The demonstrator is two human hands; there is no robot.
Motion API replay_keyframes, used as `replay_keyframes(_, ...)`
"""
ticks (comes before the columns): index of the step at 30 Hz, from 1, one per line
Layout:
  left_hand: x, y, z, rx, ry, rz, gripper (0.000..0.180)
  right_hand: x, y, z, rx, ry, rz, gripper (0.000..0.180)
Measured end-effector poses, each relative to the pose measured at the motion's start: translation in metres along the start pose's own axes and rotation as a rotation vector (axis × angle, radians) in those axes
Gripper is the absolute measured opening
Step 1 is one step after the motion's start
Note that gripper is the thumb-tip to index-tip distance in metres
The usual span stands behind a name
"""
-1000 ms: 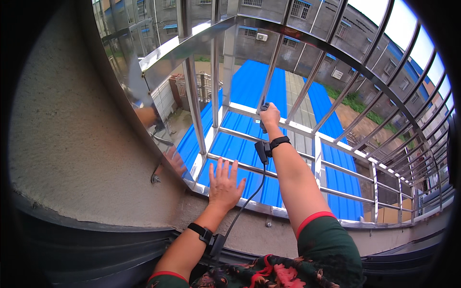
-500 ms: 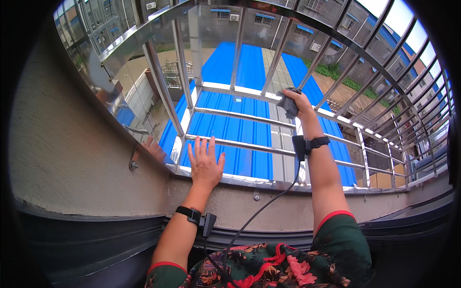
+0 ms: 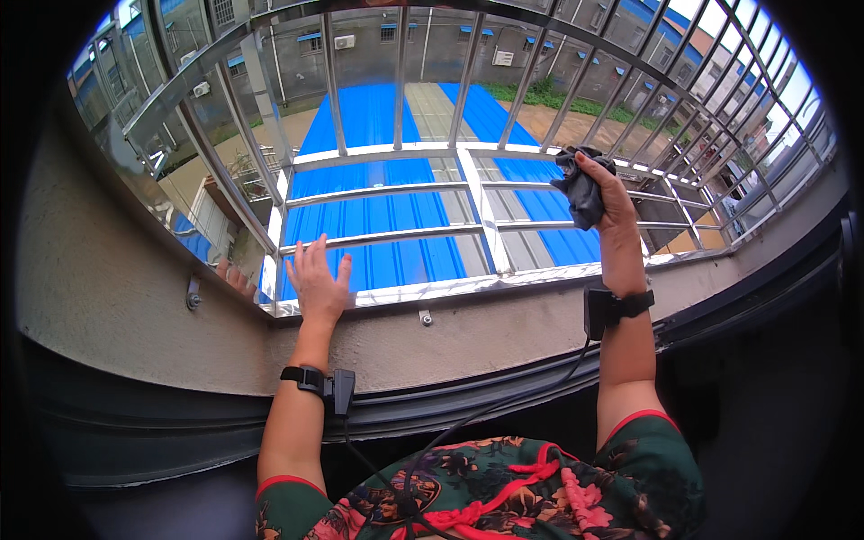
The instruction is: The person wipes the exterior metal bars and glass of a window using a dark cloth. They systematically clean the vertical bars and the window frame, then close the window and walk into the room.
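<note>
My right hand [image 3: 605,191] reaches out through a window and grips a dark grey cloth [image 3: 578,187], pressing it against a horizontal bar of the metal window cage [image 3: 432,238]. My left hand [image 3: 317,281] rests flat with fingers spread on the cage's lower rail, just beyond the concrete sill [image 3: 468,335]. Both wrists carry black bands with a small box and a cable.
The cage of shiny steel bars [image 3: 400,81] curves overhead and around. A polished steel side panel [image 3: 193,171] reflects my left hand. A dark window track [image 3: 180,423] runs below the sill. Blue corrugated roofs [image 3: 369,216] and grey buildings lie far below outside.
My right hand with the cloth has moved right along the cage bars. My left hand stays planted on the lower rail. My view has turned to the right.
</note>
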State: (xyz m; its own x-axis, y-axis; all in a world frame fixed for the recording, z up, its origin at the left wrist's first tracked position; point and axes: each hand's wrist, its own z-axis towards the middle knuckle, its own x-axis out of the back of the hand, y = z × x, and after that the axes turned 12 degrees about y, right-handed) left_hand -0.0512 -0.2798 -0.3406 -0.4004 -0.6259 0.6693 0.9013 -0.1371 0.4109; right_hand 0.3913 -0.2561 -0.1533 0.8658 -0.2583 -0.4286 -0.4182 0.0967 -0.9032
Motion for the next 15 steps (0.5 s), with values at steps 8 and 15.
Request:
replay_keyframes(8, 0.027, 0.009, 0.009, 0.068, 0.048, -0.23, 0.053, 0.074, 0.003, -0.087, 0.008, 0.18, 0.025, 0.029)
replay_keyframes(15, 0.106, 0.102, -0.035, -0.031, -0.099, -0.387, 0.046, 0.067, 0.033, -0.082, -0.116, 0.147, 0.03, 0.031)
